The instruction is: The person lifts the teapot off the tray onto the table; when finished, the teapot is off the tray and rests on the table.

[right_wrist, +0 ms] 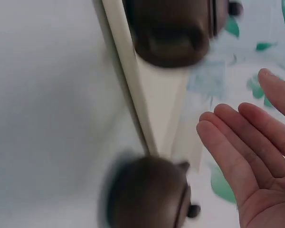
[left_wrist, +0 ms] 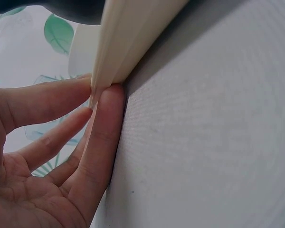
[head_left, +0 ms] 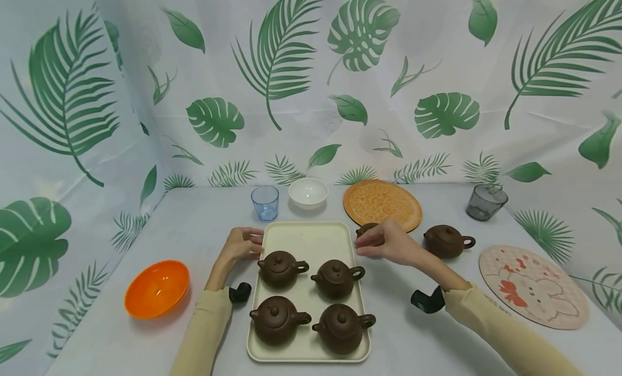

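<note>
A leaf-printed curtain backs a pale bench, where one cream tray stands at centre, a person's left hand at its left side, fingers nearly straight and touching the rim. Two round mats flank the scene: a pink rabbit-print mat well to the tray's right and an orange-brown patterned mat behind its far right corner. Two bowls sit apart, an orange bowl left of the tray and a white bowl just behind it. Six dark brown teapots are counted: four teapots on the tray in two rows; a fifth teapot just right of the tray, under the right hand, which hovers spread wide, thumb parted from fingers, holding nothing; and a sixth teapot farther right. Two glasses complete the count: a blue glass behind the tray's far left corner and a grey glass far behind to its right.
</note>
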A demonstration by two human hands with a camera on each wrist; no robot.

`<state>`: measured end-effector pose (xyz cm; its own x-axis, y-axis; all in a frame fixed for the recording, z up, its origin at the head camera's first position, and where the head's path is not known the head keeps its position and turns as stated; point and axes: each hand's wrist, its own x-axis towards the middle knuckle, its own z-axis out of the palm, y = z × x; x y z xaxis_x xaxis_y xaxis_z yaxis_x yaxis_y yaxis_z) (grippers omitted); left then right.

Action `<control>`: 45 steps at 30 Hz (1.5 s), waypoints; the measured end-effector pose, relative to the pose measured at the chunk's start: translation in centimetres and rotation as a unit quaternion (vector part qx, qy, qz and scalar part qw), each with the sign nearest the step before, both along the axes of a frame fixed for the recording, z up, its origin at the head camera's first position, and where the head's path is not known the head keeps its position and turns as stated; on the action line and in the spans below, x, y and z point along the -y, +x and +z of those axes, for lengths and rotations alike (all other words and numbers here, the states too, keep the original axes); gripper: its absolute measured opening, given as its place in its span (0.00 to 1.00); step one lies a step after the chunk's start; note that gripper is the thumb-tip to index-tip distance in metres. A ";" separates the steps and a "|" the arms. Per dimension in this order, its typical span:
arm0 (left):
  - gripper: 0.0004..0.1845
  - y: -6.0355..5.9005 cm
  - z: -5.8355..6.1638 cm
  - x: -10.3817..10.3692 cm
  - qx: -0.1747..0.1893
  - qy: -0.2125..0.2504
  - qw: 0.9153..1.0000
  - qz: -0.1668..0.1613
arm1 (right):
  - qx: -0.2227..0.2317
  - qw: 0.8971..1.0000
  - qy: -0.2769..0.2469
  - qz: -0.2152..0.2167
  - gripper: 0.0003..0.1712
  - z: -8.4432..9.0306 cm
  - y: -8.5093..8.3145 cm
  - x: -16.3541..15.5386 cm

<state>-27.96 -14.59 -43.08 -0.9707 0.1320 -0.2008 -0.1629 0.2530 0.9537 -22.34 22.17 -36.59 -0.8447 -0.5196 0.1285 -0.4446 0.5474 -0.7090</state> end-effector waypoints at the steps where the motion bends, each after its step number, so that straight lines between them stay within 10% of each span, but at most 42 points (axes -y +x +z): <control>1: 0.26 0.0 0.0 0.0 0.000 -0.001 1.000 0.001 | 0.008 1.000 -0.003 0.009 0.14 -0.2 0.3 0.3; 26: 0.26 0.1 0.0 -0.1 -0.012 -0.007 1.000 0.011 | 0.002 1.000 -0.007 0.010 0.07 -3.6 2.4 1.2; 45: 0.26 0.1 -0.2 -0.2 -0.007 -0.002 1.000 0.011 | -0.041 0.997 -0.053 0.024 0.07 -2.7 2.3 -0.8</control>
